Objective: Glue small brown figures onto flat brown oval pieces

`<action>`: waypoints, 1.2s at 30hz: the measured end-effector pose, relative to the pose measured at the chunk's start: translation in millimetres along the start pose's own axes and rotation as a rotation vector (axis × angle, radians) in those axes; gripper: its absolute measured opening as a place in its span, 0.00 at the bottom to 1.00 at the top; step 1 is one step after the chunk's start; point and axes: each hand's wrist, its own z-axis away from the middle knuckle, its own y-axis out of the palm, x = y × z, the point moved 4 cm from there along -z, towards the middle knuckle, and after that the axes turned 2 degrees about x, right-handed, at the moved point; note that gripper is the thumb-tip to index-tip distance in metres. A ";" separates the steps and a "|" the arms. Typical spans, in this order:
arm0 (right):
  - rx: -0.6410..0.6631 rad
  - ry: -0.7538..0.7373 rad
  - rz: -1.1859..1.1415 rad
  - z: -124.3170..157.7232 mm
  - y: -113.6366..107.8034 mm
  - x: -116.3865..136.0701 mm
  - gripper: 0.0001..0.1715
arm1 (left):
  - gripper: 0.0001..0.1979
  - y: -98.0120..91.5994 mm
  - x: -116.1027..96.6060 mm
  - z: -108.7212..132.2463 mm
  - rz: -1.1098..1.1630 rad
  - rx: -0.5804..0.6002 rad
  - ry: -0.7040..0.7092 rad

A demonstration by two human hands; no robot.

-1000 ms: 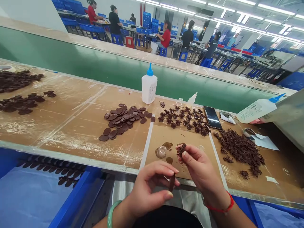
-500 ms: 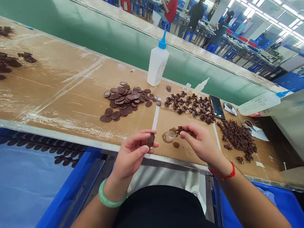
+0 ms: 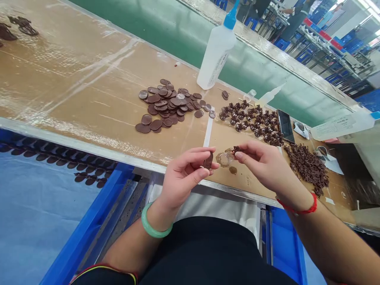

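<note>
My left hand (image 3: 187, 174), with a green bangle on the wrist, pinches a brown oval disc (image 3: 208, 160) between thumb and fingers above the table's front edge. To its right, my right hand (image 3: 261, 162) is closed on a small dark brown openwork piece (image 3: 236, 149) at the fingertips. Between the hands, a small clear cup (image 3: 225, 159) stands on the table, with a wet brown spot (image 3: 233, 170) beside it. Beyond my left hand lies a pile of brown oval discs (image 3: 169, 103). Rows of dark openwork pieces (image 3: 252, 118) lie past my right hand.
A white squeeze bottle (image 3: 215, 57) with a blue nozzle stands at the back. A phone (image 3: 285, 126), a lying bottle (image 3: 341, 126) and a heap of small dark pieces (image 3: 308, 168) are at right. Below left, a blue tray (image 3: 89, 221) holds rows of discs.
The camera view has shifted, so the table contents appear displaced. My right hand has brought the small openwork piece closer to the clear cup. My left hand still holds the oval disc.
</note>
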 end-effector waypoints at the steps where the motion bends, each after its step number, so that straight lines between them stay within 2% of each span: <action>1: 0.007 0.000 0.010 -0.5 -0.2 0.9 0.14 | 0.16 0.3 0.5 0.8 -0.002 0.008 0.018; 14: 0.027 0.045 0.062 -0.2 1.0 2.2 0.16 | 0.14 2.0 0.4 3.5 0.076 -0.024 -0.003; 24: 0.010 0.100 0.097 0.3 1.1 1.9 0.19 | 0.14 4.0 -1.4 2.6 0.101 -0.001 0.024; 36: 0.016 0.073 0.100 -0.8 0.9 1.8 0.18 | 0.13 3.2 -0.2 2.6 0.109 0.003 0.013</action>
